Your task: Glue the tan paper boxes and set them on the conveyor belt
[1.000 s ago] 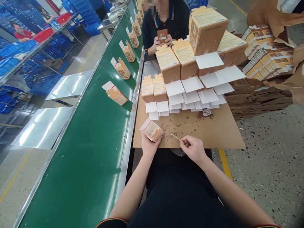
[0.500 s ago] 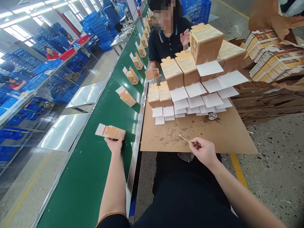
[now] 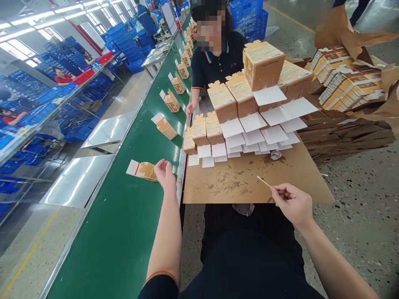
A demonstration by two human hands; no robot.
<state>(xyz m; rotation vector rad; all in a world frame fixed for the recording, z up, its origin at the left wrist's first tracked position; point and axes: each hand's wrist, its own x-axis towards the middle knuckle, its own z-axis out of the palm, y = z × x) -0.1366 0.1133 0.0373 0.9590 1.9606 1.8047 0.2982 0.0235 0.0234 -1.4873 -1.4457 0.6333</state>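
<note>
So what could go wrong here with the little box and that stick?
The small carton lies on the green belt with its white flap open, right by the left hand; a brush of the hand might skew it. The thin stick pinched in the right hand looks fragile and could snap or smear the stained cardboard sheet. The stacked boxes could topple if bumped.

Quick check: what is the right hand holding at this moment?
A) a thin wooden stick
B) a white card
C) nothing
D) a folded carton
A: the right hand pinches a thin wooden stick over the cardboard sheet, while the carton lies on the green belt by the left hand.
</note>
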